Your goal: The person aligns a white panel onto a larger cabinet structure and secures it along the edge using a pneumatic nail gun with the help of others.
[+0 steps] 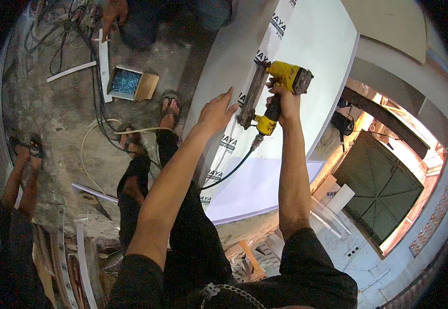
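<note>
My right hand [287, 105] is wrapped round the dark grip of a yellow air nailer [287, 76]. The nailer's long dark magazine [255, 95] lies along the edge of a large white panel [319, 38] with dark printing on its film. A black air hose [229, 176] runs from the foot of its handle down across the panel. Just left of the magazine, my left hand [216, 112] is open, its fingers stretched over the panel's edge strip. Whether those fingers touch the panel, I cannot tell.
On the floor at left are an opened box of blue fasteners [126, 82], white strips [104, 67], dark cables [96, 98] and a pale hose [84, 152]. Another person's hand [115, 14] reaches in at the top; someone's legs [23, 159] stand far left. Offcuts [257, 262] lie lower right.
</note>
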`<state>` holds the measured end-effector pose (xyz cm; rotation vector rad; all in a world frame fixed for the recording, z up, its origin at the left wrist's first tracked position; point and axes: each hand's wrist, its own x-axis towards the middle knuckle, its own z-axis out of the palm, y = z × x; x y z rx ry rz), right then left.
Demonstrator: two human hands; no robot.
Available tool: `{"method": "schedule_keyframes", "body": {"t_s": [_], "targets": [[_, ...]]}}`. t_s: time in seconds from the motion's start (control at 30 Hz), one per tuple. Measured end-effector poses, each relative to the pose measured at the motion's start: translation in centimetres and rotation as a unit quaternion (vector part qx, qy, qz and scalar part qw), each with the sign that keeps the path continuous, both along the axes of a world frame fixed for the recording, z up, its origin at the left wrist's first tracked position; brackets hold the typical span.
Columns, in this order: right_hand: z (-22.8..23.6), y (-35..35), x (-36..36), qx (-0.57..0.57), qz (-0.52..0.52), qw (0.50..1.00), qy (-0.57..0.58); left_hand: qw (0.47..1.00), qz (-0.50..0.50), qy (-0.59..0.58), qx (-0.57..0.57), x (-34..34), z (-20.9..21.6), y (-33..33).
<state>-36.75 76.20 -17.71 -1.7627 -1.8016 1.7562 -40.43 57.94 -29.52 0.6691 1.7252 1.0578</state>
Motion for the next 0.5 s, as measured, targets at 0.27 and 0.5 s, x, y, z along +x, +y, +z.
{"method": "schedule_keyframes", "body": {"t_s": [0.27,0.5], "targets": [[-0.2,-0.9,0.0,-0.021,0.043,0.999,-0.008,0.992,0.102,0.074,0.006,4.8,-1.9,0.3],[-0.6,-0.7,0.2,-0.039,0.025,0.999,0.006,0.991,0.088,0.099,-0.013,5.5,-2.1,-0.4]]}}
